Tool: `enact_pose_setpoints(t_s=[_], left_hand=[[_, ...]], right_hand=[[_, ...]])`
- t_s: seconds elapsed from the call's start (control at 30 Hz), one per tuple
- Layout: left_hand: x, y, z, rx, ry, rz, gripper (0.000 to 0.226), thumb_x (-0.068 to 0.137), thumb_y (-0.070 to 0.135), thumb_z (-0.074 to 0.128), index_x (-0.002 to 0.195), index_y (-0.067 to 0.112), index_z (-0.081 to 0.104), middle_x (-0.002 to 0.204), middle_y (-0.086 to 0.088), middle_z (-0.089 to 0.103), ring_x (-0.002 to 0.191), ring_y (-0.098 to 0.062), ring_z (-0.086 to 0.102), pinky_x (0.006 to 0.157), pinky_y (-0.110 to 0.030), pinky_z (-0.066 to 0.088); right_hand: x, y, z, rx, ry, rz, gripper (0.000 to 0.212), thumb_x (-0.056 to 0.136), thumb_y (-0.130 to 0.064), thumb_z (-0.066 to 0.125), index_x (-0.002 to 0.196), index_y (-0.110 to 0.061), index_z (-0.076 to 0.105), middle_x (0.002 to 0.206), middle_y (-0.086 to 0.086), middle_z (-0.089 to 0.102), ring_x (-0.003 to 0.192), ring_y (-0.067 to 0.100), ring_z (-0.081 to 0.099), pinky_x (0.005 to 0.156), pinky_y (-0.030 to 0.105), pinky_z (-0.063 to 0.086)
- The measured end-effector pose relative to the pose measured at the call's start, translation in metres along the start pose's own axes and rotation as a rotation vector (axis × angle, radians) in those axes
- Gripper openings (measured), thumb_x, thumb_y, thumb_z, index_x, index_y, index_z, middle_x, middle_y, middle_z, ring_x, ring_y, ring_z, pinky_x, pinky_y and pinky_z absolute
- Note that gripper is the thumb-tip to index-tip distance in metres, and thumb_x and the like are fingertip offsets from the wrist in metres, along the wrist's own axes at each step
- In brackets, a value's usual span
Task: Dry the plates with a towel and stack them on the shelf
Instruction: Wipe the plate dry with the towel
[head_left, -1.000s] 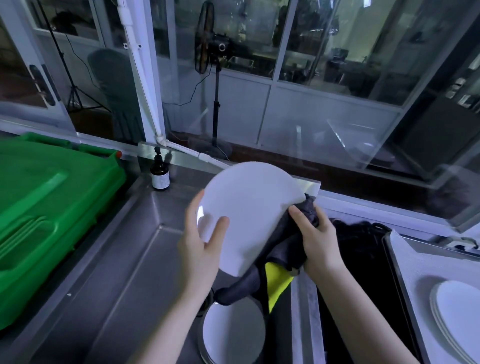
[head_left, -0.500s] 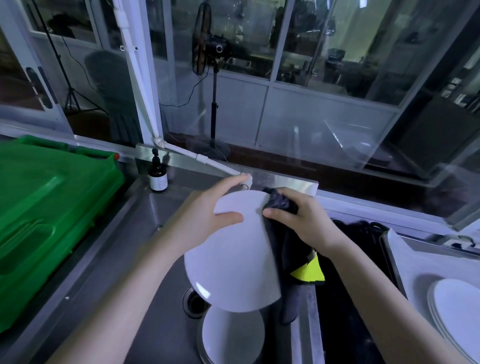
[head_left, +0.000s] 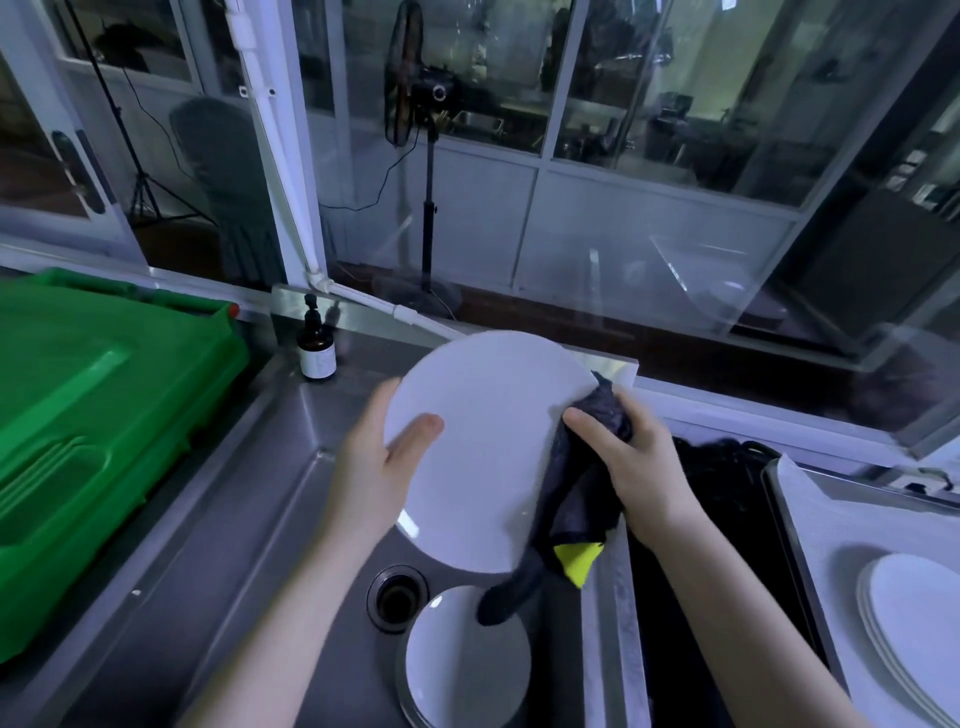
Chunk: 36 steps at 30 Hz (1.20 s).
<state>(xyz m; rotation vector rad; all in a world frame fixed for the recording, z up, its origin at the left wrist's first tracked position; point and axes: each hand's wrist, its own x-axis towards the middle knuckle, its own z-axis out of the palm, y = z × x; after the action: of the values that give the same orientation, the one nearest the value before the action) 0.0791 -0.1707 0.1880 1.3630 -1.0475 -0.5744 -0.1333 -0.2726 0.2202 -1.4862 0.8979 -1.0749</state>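
Gripping a white plate (head_left: 488, 447) by its left edge, the left hand (head_left: 382, 467) holds it tilted up above the steel sink (head_left: 218, 545), thumb lying across the plate's face and the other fingers hidden behind it. The right hand (head_left: 631, 467) is clenched around a dark grey towel (head_left: 576, 493) and presses it against the plate's right rim; its fingers (head_left: 587, 426) lie on the cloth. Below that hand the towel hangs in a loose tail past the plate's lower edge, with a yellow patch (head_left: 574, 561) showing near its bottom.

Under the held plate, on the sink floor, a small stack of white plates (head_left: 465, 660) sits just right of the round drain (head_left: 397, 597); the towel's tail dangles over the stack's upper edge, though contact cannot be judged. To the right of the sink, past a dark basin (head_left: 722, 545), a white-lined tray (head_left: 831, 530) carries another stack of plates (head_left: 914, 623), well apart from the held one.

Left of the sink lies a large green plastic bin lid (head_left: 93, 415). At the sink's back left corner stands a brown pump bottle (head_left: 316, 349) with a pale label. Behind the sink, through the window glass, a pedestal fan (head_left: 421, 130) stands on the floor.
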Motion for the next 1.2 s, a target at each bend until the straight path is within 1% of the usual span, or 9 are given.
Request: enact_pose_setpoints(t_s=[0.27,0.37,0.47,0.63,0.73,0.87,0.97,1.13,1.2], left_hand=[[0.026,0.022,-0.007,0.485,-0.42,0.066,0.05,0.092,0.04,0.069,0.123,0.064,0.04,0.119,0.023,0.062,0.102,0.003,0.059,0.08,-0.006,0.042],[0.014,0.019,0.0,0.573,-0.176,0.061,0.063,0.092,0.043,0.067,0.145,0.053,0.034,0.133,0.006,0.054,0.104,-0.014,0.061,0.085,-0.033,0.05],[-0.01,0.012,0.01,0.43,0.228,-0.076,0.063,0.094,0.047,0.059,0.15,0.031,0.037,0.122,-0.008,0.058,0.105,-0.028,0.063,0.087,-0.042,0.049],[-0.017,0.023,0.023,0.134,0.126,-0.444,0.064,0.081,0.077,0.04,0.141,0.061,0.023,0.112,0.003,0.068,0.102,-0.02,0.067,0.093,-0.048,0.053],[-0.003,0.03,0.031,-0.26,0.088,-0.627,0.058,0.083,0.072,0.051,0.134,0.046,0.043,0.114,-0.004,0.066,0.095,-0.024,0.07,0.083,-0.045,0.06],[0.004,0.027,0.04,-0.418,0.224,-0.685,0.026,0.089,0.03,0.072,0.103,0.023,0.052,0.089,-0.002,0.06,0.067,-0.016,0.06,0.058,-0.026,0.05],[0.002,0.018,0.039,-0.471,0.263,-0.681,0.028,0.092,-0.002,0.059,0.093,0.025,0.05,0.078,-0.002,0.058,0.051,-0.009,0.056,0.043,-0.017,0.044],[-0.003,0.011,0.034,-0.509,0.242,-0.584,0.034,0.088,0.003,0.06,0.101,0.034,0.057,0.105,-0.015,0.063,0.091,-0.026,0.06,0.083,-0.041,0.051],[-0.005,0.012,0.028,-0.553,0.221,-0.535,0.032,0.081,0.012,0.063,0.099,0.039,0.062,0.112,-0.011,0.061,0.098,-0.025,0.058,0.082,-0.04,0.047]], right_hand=[[0.012,-0.021,0.012,-0.664,-0.27,-0.326,0.029,0.08,-0.023,0.079,0.105,-0.017,0.068,0.088,-0.017,0.066,0.085,0.0,0.059,0.08,0.012,0.042],[-0.001,-0.01,0.018,-0.678,-0.113,-0.332,0.027,0.082,-0.023,0.077,0.108,-0.024,0.068,0.082,-0.029,0.062,0.083,-0.01,0.058,0.073,0.004,0.039],[-0.019,0.0,0.027,-0.685,0.073,-0.408,0.029,0.086,-0.024,0.072,0.115,-0.026,0.066,0.095,-0.016,0.068,0.09,0.008,0.064,0.079,0.021,0.048],[-0.046,0.016,0.052,-0.892,0.259,-0.593,0.026,0.091,-0.021,0.068,0.118,-0.023,0.068,0.085,-0.004,0.062,0.073,0.018,0.063,0.052,0.034,0.052],[-0.056,0.025,0.058,-1.036,0.294,-0.731,0.026,0.093,-0.019,0.061,0.118,-0.017,0.07,0.082,0.003,0.062,0.067,0.024,0.062,0.043,0.034,0.048],[-0.07,0.039,0.066,-1.085,0.188,-0.784,0.048,0.077,-0.003,0.076,0.122,-0.019,0.069,0.1,0.003,0.067,0.082,0.022,0.063,0.058,0.029,0.05],[-0.075,0.044,0.063,-0.968,0.057,-0.745,0.041,0.086,-0.016,0.072,0.126,-0.02,0.065,0.111,0.0,0.066,0.095,0.021,0.063,0.075,0.03,0.053],[-0.063,0.04,0.065,-0.622,0.073,-0.41,0.032,0.095,-0.025,0.059,0.126,-0.019,0.064,0.124,-0.007,0.063,0.118,0.011,0.055,0.1,0.031,0.044],[-0.053,0.035,0.061,-0.547,0.182,-0.316,0.031,0.094,-0.017,0.062,0.125,-0.018,0.065,0.132,-0.008,0.058,0.124,0.01,0.05,0.108,0.028,0.037]])
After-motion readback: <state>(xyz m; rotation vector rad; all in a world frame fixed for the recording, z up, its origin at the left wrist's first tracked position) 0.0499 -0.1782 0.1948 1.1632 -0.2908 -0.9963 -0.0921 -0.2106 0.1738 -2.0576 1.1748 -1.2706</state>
